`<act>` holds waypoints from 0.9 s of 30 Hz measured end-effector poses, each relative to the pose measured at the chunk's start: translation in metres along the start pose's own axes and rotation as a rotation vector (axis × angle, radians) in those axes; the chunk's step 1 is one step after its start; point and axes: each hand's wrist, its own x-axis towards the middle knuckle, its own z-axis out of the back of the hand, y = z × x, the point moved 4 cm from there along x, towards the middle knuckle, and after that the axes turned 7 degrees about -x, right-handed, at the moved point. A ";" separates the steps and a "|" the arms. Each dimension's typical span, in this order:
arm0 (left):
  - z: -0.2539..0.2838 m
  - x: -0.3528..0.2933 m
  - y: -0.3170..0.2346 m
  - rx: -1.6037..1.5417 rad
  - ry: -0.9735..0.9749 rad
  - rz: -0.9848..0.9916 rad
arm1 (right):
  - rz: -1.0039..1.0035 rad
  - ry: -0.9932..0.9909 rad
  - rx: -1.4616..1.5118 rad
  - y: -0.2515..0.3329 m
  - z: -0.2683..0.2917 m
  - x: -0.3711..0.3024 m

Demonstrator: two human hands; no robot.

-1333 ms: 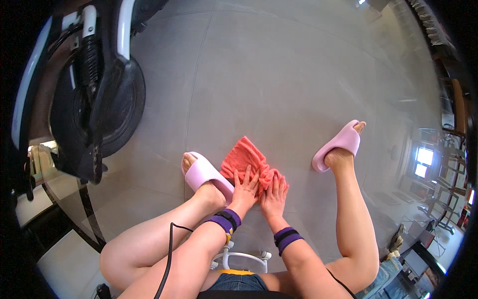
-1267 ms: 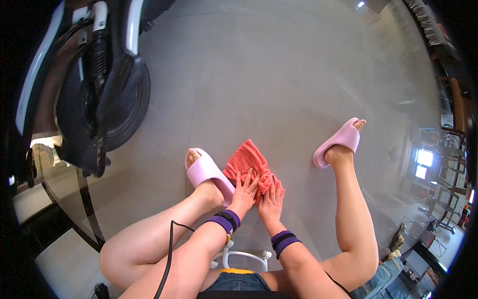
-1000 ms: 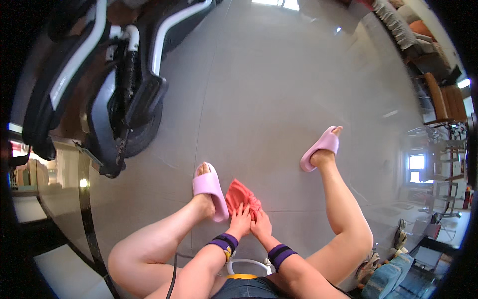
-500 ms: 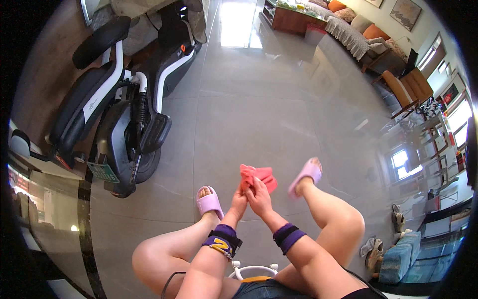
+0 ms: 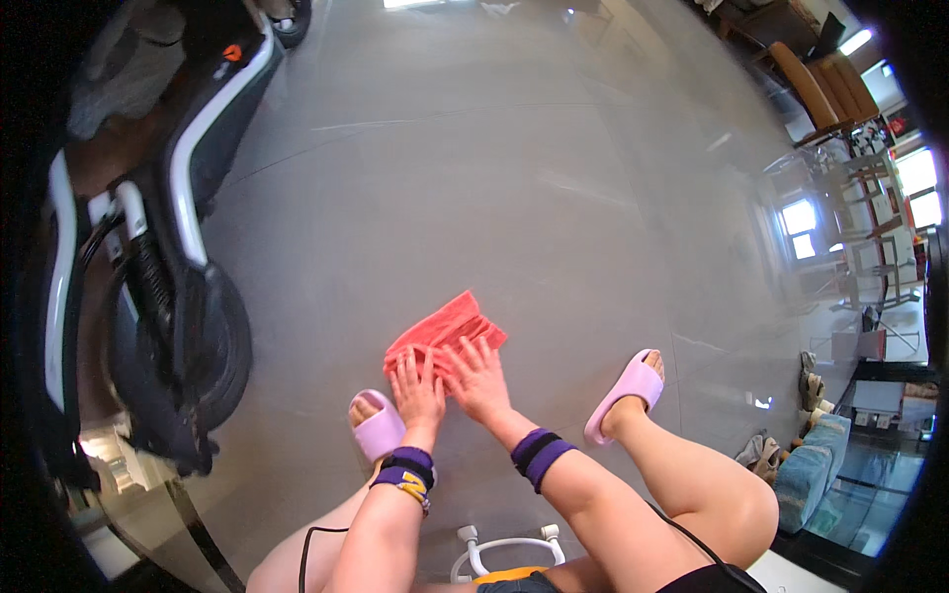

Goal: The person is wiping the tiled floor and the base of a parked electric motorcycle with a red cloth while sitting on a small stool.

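A coral-red cloth [image 5: 450,321] lies spread out and wrinkled on the grey tiled floor [image 5: 554,237], in front of my feet. Flat on its near edge rest the fingers of my left hand [image 5: 419,393], stretched out. My right hand [image 5: 478,378] is beside it, fingers spread over the cloth's near right part. Neither hand grips the fabric. Both wrists wear purple bands. The cloth lies between my pink slippers, closer to the left slipper [image 5: 378,428] than to the right slipper [image 5: 629,390].
An electric scooter [image 5: 188,227] stands along the left side. Under me is a small white stool [image 5: 509,555]. Shoes [image 5: 759,457] and a blue cloth-covered item [image 5: 816,465] sit at the lower right. A brown chair [image 5: 820,89] is at the far right.
The bunched cloth that my hands held up between my feet is now spread on the floor. My hands have moved left and opened onto it. The view has shifted downward.
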 end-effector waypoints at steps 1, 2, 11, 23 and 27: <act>-0.007 0.000 0.002 -0.003 0.014 -0.010 | 0.079 0.000 -0.017 0.003 -0.006 0.009; -0.012 -0.001 0.003 0.066 -0.005 -0.010 | 0.068 0.103 -0.021 0.002 -0.015 0.018; -0.003 0.103 0.029 0.295 -0.088 0.223 | 0.444 0.110 0.087 0.009 -0.032 0.180; -0.021 0.414 -0.066 0.124 -0.003 0.081 | 0.199 -0.093 -0.286 -0.162 0.038 0.418; -0.054 0.442 -0.165 0.189 0.115 -0.147 | -0.071 -0.142 -0.359 -0.268 0.076 0.383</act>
